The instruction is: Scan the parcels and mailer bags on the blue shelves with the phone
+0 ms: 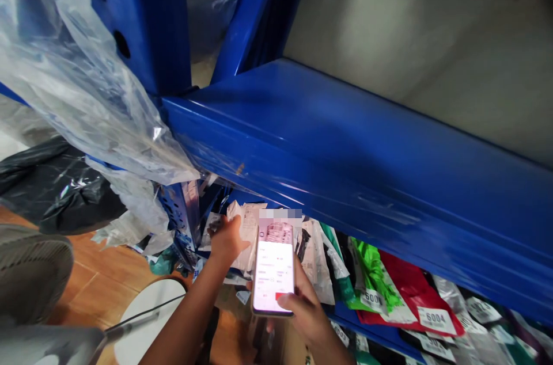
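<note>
A smartphone point(273, 276) with a lit screen is held in my right hand point(305, 307), its thumb over a red button low on the screen. To the left of the phone, my left hand point(227, 238) reaches among white plastic parcels point(250, 229) on a blue shelf. Its thumb is spread away from the other fingers, which are partly hidden against the packages. More pale packages point(313, 255) stand just behind and right of the phone.
A wide blue shelf beam point(345, 163) crosses above my hands. Clear plastic sheeting point(108, 94) hangs at left, over a black plastic bag point(60, 186). Green packages point(371, 273) and a red one point(415, 290) with number labels fill the shelf's right. A fan point(34, 278) stands lower left.
</note>
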Available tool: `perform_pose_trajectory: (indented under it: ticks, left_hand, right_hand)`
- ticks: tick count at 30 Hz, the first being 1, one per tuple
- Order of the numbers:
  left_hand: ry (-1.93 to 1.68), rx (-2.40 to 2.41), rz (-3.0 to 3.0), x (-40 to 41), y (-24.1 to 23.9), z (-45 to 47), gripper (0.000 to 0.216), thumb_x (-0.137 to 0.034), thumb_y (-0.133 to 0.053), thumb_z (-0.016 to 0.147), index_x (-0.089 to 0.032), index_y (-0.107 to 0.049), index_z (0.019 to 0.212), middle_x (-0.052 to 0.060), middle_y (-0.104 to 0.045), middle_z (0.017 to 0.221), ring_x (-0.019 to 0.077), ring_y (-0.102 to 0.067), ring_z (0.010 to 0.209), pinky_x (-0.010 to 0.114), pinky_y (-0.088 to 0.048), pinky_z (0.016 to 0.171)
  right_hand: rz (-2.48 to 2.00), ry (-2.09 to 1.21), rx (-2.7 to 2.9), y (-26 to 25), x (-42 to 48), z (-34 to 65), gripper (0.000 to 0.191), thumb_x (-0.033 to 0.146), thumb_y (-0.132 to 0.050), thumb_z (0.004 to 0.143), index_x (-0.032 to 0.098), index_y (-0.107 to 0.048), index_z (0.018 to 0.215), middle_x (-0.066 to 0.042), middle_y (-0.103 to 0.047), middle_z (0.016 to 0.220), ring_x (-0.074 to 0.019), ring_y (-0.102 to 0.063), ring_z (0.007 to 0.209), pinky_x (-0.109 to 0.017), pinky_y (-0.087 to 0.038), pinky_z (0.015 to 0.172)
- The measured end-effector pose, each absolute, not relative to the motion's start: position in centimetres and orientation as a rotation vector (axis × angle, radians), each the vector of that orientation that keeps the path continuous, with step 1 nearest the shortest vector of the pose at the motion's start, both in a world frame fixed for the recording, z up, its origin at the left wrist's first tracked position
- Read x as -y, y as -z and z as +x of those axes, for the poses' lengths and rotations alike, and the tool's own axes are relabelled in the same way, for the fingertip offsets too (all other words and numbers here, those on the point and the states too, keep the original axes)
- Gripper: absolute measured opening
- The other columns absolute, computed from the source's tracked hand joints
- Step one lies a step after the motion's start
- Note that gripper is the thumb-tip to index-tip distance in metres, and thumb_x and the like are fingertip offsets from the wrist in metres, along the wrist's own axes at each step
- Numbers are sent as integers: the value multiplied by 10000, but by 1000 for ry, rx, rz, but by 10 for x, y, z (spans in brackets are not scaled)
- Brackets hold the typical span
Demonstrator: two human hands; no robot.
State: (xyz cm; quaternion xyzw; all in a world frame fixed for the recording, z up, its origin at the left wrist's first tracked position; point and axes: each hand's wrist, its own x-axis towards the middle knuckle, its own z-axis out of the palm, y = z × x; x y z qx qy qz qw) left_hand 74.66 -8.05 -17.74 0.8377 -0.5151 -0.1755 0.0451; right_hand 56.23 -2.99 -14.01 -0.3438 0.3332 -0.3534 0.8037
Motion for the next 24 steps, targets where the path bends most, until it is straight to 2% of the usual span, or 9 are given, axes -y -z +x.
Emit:
perform_pose_trajectory:
  ticks: [4,9,15,17,19,22,24]
  left_hand:
    - [499,1577,2567,81,178,747,623,-397,-763,637,-198,-536,1182,163,-527,1211,347,-539,1101,473,-414,906]
    - [556,1581,2561,82,174,747,614,-389,-755,654,-210,-541,1202,169,-533,1232,345,-539,1112,515,-401,929]
    - [532,1605,2584,84,173,746,654,-389,-748,667,-215,-515,1252,189,-511,1274,401,-512,1155,574,-371,955]
    - [577,1607,2560,83,173,746,608,-368,-732,685,-205,-520,1231,185,-525,1260,374,-528,1143,535,-393,950]
    - [671,1642,2443,81,175,746,577,-316,-681,732,-198,-485,1262,173,-539,1256,315,-560,1114,445,-426,939]
    - [704,1688,2157,74,188,738,703,-234,-596,766,-158,-310,1404,177,-488,1339,251,-540,1158,350,-418,975]
    - [662,1667,2041,68,199,728,766,-247,-566,773,-78,-226,1439,215,-412,1406,269,-452,1262,356,-366,1047]
  right_hand:
    - [-690,833,-865,125,28,538,1064,186,-735,622,170,-109,1483,-103,-769,859,-307,-706,811,-264,-505,390]
    - [-624,890,-992,124,24,515,1074,210,-777,613,212,-149,1484,-127,-762,993,-328,-708,843,-256,-478,395]
    - [-687,794,-1024,137,20,501,1141,256,-772,641,162,-14,1489,-195,-744,1021,-341,-701,824,-291,-466,430]
    - [-682,800,-1006,136,19,503,1180,247,-769,638,147,48,1484,-202,-746,1001,-342,-699,826,-288,-443,419]
    - [-635,830,-963,132,19,506,1235,281,-781,619,142,95,1478,-202,-746,994,-356,-695,842,-299,-438,416]
    - [-554,849,-876,126,19,513,1355,341,-823,543,168,152,1468,-175,-749,1008,-374,-690,853,-315,-452,415]
    - [-527,829,-843,127,19,517,1396,348,-831,520,165,189,1455,-150,-765,951,-360,-694,797,-305,-445,411]
